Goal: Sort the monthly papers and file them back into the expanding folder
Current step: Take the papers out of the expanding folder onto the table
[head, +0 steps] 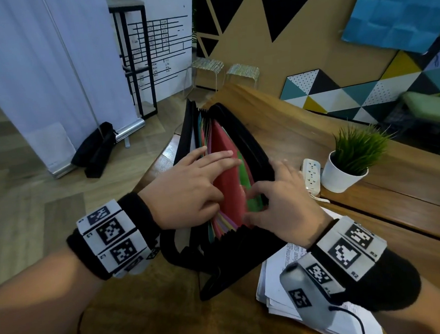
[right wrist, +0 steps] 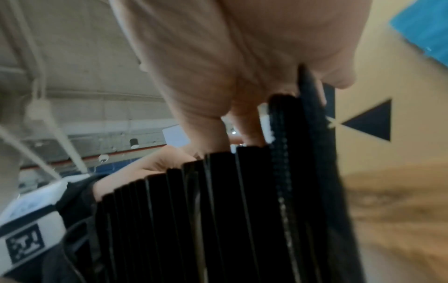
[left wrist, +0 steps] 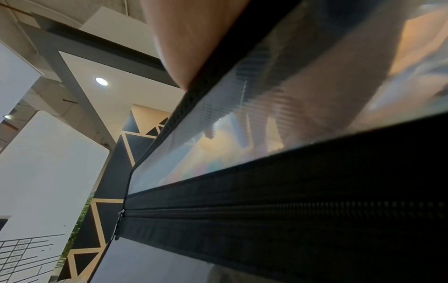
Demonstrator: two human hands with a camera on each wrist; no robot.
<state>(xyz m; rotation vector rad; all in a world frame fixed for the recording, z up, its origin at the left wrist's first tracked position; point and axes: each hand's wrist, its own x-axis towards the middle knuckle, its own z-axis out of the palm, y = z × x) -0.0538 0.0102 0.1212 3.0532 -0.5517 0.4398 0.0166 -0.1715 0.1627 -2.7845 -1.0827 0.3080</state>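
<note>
A black expanding folder point(head: 247, 138) stands open on the wooden table point(head: 375, 220), showing several coloured dividers. My left hand point(head: 186, 185) lies with straight fingers on the red divider point(head: 228, 190) and presses it and those behind it to the left. My right hand point(head: 287, 201) grips the folder's right wall, thumb inside by the green divider point(head: 248, 176), fingers over the zip rim. A stack of white printed papers point(head: 275, 276) lies under my right wrist. The left wrist view shows the folder's zip band point(left wrist: 290, 210). The right wrist view shows its black pleats point(right wrist: 194, 210).
A potted green plant point(head: 355, 156) and a white power strip point(head: 311, 172) sit just right of the folder. The table's left edge runs close beside the folder, with floor beyond. A patterned wall panel point(head: 352, 93) stands behind the table.
</note>
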